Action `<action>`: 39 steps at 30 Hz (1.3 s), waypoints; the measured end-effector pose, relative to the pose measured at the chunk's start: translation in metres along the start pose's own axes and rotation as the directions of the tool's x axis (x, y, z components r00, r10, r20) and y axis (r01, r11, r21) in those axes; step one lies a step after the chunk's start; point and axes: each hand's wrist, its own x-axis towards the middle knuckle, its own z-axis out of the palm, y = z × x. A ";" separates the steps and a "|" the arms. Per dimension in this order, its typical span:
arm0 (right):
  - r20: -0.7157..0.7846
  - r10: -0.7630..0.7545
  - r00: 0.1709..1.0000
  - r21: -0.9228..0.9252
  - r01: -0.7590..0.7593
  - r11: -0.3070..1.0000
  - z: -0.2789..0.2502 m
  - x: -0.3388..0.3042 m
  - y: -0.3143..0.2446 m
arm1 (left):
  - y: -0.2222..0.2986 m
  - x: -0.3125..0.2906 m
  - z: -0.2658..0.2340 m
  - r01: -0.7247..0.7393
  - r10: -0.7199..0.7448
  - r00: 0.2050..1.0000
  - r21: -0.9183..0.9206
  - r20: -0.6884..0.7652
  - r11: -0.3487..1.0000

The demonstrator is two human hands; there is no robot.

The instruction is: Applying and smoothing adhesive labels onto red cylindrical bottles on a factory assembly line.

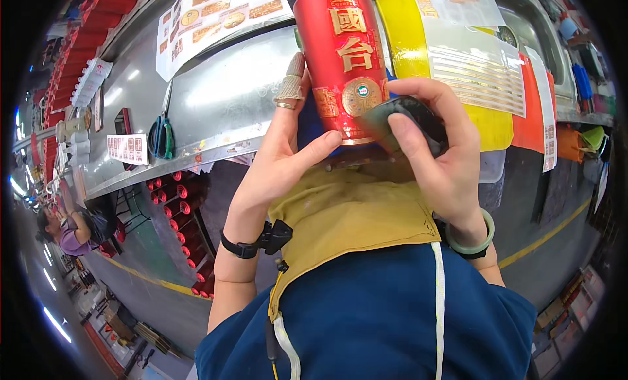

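Observation:
A shiny red bottle [340, 59] with raised gold characters and a round gold medallion stands at the top middle, over the worktop's edge. My left hand [288, 138] holds its lower left side, thumb at the base and fingers along the side. One of those fingers wears a pale ribbed cover, with a ring below it. In my right hand [445, 138] is a smooth dark rounded object [409, 121], gripped between thumb and fingers. Its blurred left end meets or overlaps the bottle's lower right front; actual contact I cannot tell.
Sticker sheets [222, 20] lie on the metal worktop [216, 99], left of the bottle. Scissors [161, 135] with dark handles and a small label strip [127, 149] are farther left. Yellow sheets [405, 40] and a striped label sheet [481, 69] lie right. A co-worker [72, 233] sits far left.

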 end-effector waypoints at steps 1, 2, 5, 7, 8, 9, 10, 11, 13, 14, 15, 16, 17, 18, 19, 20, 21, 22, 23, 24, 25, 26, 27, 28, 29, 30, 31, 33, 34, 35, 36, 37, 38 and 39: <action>0.018 -0.015 1.000 -0.070 0.017 0.997 0.001 -0.001 -0.002 | -0.001 0.000 -0.001 -0.007 0.007 1.000 0.001 -0.004 1.000; 0.020 -0.109 0.994 -0.140 0.111 0.984 0.003 0.000 0.002 | -0.002 0.000 -0.001 -0.013 0.013 1.000 0.003 -0.008 1.000; 0.046 -0.135 0.990 -0.198 0.142 0.970 0.006 0.000 0.000 | -0.002 0.002 0.001 -0.047 0.047 0.999 0.027 -0.026 0.999; 0.046 -0.122 0.992 -0.218 0.129 0.967 0.007 0.000 -0.001 | -0.001 0.003 0.003 -0.048 0.048 0.998 0.020 -0.044 0.999; 0.051 -0.122 0.991 -0.227 0.130 0.965 0.008 -0.001 0.000 | -0.002 0.003 0.004 -0.047 0.048 0.997 0.015 -0.061 0.999; 0.055 -0.122 0.991 -0.236 0.132 0.963 0.008 -0.001 0.001 | -0.002 0.003 0.004 -0.047 0.048 0.997 0.015 -0.062 0.999; 0.056 -0.122 0.991 -0.236 0.132 0.963 0.008 -0.001 0.001 | -0.002 0.003 0.004 -0.058 0.060 0.996 0.031 -0.070 0.998; 0.053 -0.109 0.993 -0.225 0.119 0.967 0.009 -0.001 0.002 | -0.003 0.003 0.004 -0.067 0.071 0.994 0.048 -0.077 0.997; 0.052 -0.096 0.994 -0.215 0.105 0.971 0.009 -0.001 0.002 | -0.005 0.003 0.004 -0.068 0.072 0.994 0.052 -0.078 0.996; 0.051 -0.076 0.996 -0.195 0.085 0.977 0.009 -0.001 0.002 | -0.005 0.003 0.004 -0.069 0.073 0.994 0.055 -0.077 0.996; 0.050 -0.057 0.997 -0.176 0.065 0.982 0.009 -0.001 0.002 | -0.005 0.003 0.004 -0.069 0.073 0.994 0.055 -0.077 0.996; 0.050 -0.057 0.997 -0.176 0.065 0.982 0.008 0.000 0.002 | -0.004 0.004 0.004 -0.073 0.078 0.994 0.066 -0.075 0.995; 0.051 -0.067 0.996 -0.187 0.076 0.979 0.008 0.000 0.002 | -0.004 0.003 0.004 -0.077 0.083 0.994 0.077 -0.072 0.994; 0.052 -0.078 0.996 -0.197 0.087 0.976 0.008 0.001 0.002 | -0.004 0.003 0.004 -0.077 0.083 0.994 0.076 -0.073 0.994; 0.053 -0.078 0.996 -0.198 0.087 0.976 0.008 0.001 0.001 | -0.004 0.003 0.005 -0.078 0.083 0.993 0.071 -0.079 0.994; 0.055 -0.076 0.996 -0.204 0.086 0.975 0.008 0.001 0.001 | -0.004 0.003 0.005 -0.078 0.084 0.993 0.066 -0.085 0.995; 0.056 -0.075 0.996 -0.211 0.085 0.974 0.008 0.001 0.001 | -0.004 0.003 0.004 -0.078 0.083 0.993 0.066 -0.085 0.995; 0.056 -0.074 0.996 -0.211 0.084 0.974 0.009 0.001 0.000 | -0.005 0.002 0.004 -0.079 0.085 0.993 0.067 -0.079 0.995; 0.059 -0.119 0.991 -0.239 0.130 0.962 0.009 0.001 0.001 | -0.006 0.002 0.004 -0.081 0.086 0.994 0.069 -0.073 0.994; 0.063 -0.163 0.985 -0.267 0.174 0.948 0.009 0.001 0.001 | -0.004 0.002 0.004 -0.081 0.086 0.994 0.069 -0.073 0.994; 0.063 -0.163 0.985 -0.267 0.174 0.948 0.008 0.001 0.000 | 0.000 0.002 0.005 -0.036 0.030 0.994 -0.051 -0.106 0.998; 0.099 -0.194 0.976 -0.275 0.214 0.937 0.007 0.002 -0.002 | 0.002 0.003 0.006 0.006 -0.029 0.991 -0.171 -0.133 0.985; 0.135 -0.225 0.965 -0.281 0.255 0.925 0.006 0.002 -0.004 | 0.003 0.003 0.007 0.006 -0.029 0.991 -0.170 -0.133 0.985; 0.171 -0.259 0.951 -0.294 0.300 0.908 0.004 0.003 -0.006 | 0.003 0.004 0.007 0.002 -0.026 0.991 -0.180 -0.131 0.984; 0.169 -0.259 0.951 -0.294 0.299 0.908 0.002 0.003 -0.006 | 0.004 0.004 0.008 -0.001 -0.023 0.992 -0.189 -0.127 0.982; 0.168 -0.268 0.949 -0.276 0.306 0.911 0.000 0.003 -0.006 | 0.006 0.004 0.009 0.033 -0.050 0.988 -0.118 -0.149 0.993; 0.166 -0.277 0.946 -0.258 0.313 0.914 -0.002 0.002 -0.006 | 0.004 0.004 0.008 0.034 -0.051 0.988 -0.117 -0.147 0.993; 0.039 -0.176 0.984 -0.160 0.180 0.971 -0.006 -0.002 -0.002 | -0.001 0.002 0.003 -0.064 0.074 0.992 0.105 -0.102 0.992; -0.002 -0.128 0.992 -0.164 0.126 0.978 -0.011 -0.002 -0.003 | -0.003 0.001 0.004 -0.063 0.074 0.992 0.106 -0.100 0.992; -0.044 -0.080 0.996 -0.167 0.071 0.983 -0.015 -0.003 -0.004 | -0.004 -0.001 0.007 -0.100 0.112 0.978 0.076 -0.178 0.992; -0.095 -0.101 0.990 -0.151 0.086 0.985 -0.018 -0.001 0.003 | -0.004 -0.002 0.009 -0.138 0.146 0.956 0.049 -0.256 0.989; -0.121 -0.072 0.990 -0.121 0.057 0.991 -0.020 -0.001 0.004 | -0.003 -0.003 0.008 -0.137 0.145 0.956 0.049 -0.253 0.989; -0.132 -0.058 0.990 -0.090 0.046 0.995 -0.023 -0.001 0.006 | -0.002 -0.003 0.005 -0.275 0.352 0.913 0.326 -0.205 0.904; -0.143 -0.043 0.989 -0.059 0.035 0.998 -0.024 -0.001 0.009 | -0.002 -0.003 0.004 -0.388 0.530 0.842 0.568 -0.101 0.726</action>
